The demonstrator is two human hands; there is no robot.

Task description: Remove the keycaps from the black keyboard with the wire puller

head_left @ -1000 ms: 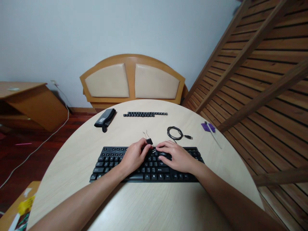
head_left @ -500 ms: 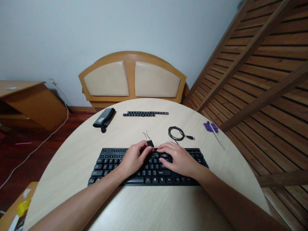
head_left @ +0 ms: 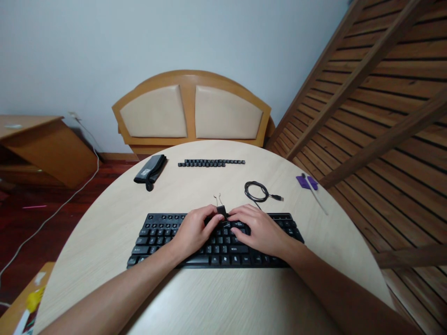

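The keyboard lies, in the head view, on the table beneath our two hands. Our left hand pinches a black wire tool at the upper keys; our right hand is half curled beside it, gripping or not we cannot tell. We should handle the wires gently, with even force.

Black wire-pronged tool over black keyboard

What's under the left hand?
Left hand is over the black keyboard. To its left, bare sockets show in the top rows, capped keys nearer. What's directly beneath is covered; can't tell whether capped or bare.
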